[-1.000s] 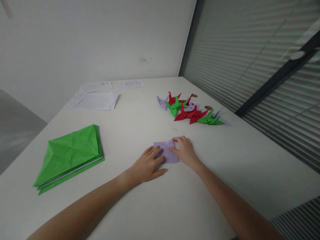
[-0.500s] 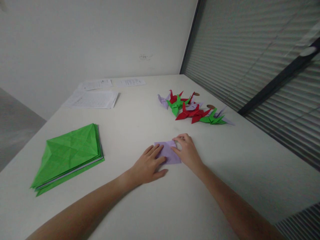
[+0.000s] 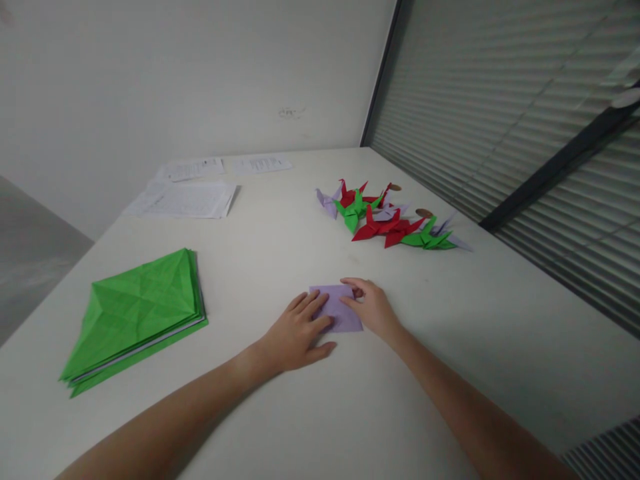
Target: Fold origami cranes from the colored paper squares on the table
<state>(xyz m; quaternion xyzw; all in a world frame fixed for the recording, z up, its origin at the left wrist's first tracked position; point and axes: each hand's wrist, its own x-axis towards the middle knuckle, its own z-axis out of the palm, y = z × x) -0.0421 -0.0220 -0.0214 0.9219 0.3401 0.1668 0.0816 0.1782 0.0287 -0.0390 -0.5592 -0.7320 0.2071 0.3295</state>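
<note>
A small folded square of lilac origami paper (image 3: pixel 340 313) lies flat on the white table in front of me. My left hand (image 3: pixel 303 331) rests on its left side with fingers spread, pressing it down. At the paper's upper right corner, my right hand (image 3: pixel 371 307) has its thumb and curled fingers around the edge, with the thumb on top of the sheet. Part of that corner is hidden behind the right fingers.
To the left lies a stack of green origami paper (image 3: pixel 143 300) with a pale layer in it. Several folded cranes (image 3: pixel 385 227) in red, green and lilac sit at the back right, near the window blinds (image 3: pixel 500 127). Printed sheets (image 3: pixel 190 200) lie at the far left.
My right fingertips have come down a little at the paper's top edge, and its upper right corner now looks flatter. The left hand has stayed in place.
</note>
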